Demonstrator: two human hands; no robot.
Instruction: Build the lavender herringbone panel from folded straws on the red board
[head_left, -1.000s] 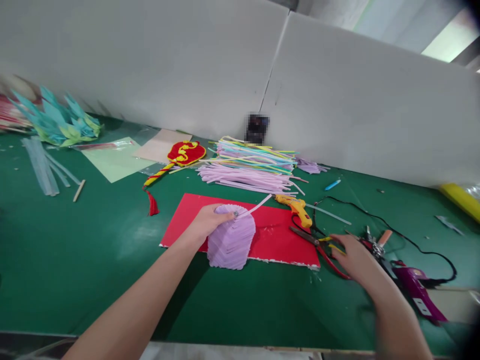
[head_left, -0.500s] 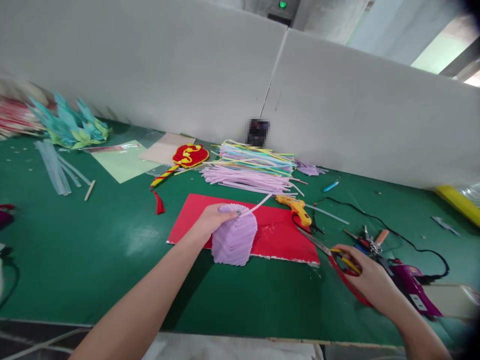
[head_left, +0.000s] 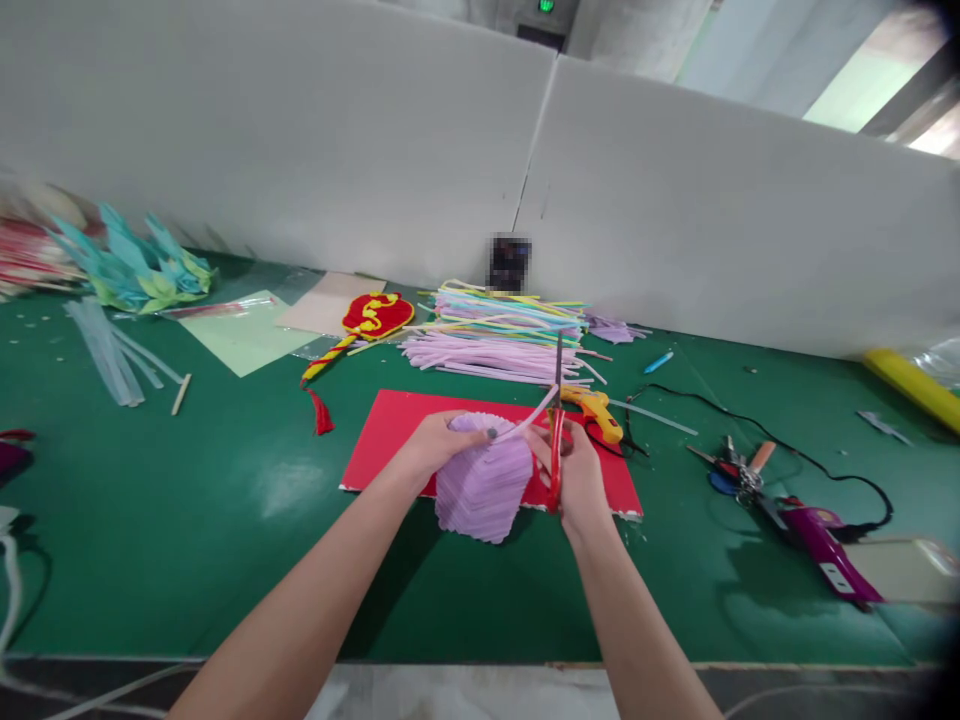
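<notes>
Between the thumb and fingers of my left hand (head_left: 448, 447) is a lilac leaf-shaped piece (head_left: 484, 490) made of ribbed strips. One lilac strip (head_left: 536, 413) sticks out from its top, up and to the right. My right hand (head_left: 574, 465) is closed round the handles of red-handled scissors (head_left: 556, 440). Their blades point away from me, close to the outer end of that strip; whether they touch it I cannot tell. Both hands are above a red board (head_left: 397, 415).
Behind the board lie bundles of lilac and coloured strips (head_left: 487, 355) and a yellow glue gun (head_left: 596, 410). A red and yellow fan (head_left: 379, 315) lies left of them. On the right are keys (head_left: 746, 480), a purple power strip (head_left: 825, 550) and a black cord (head_left: 795, 450).
My right hand has picked up the scissors from the right side and brought them left to the strip end. My left hand still holds the lilac piece, with little movement.
</notes>
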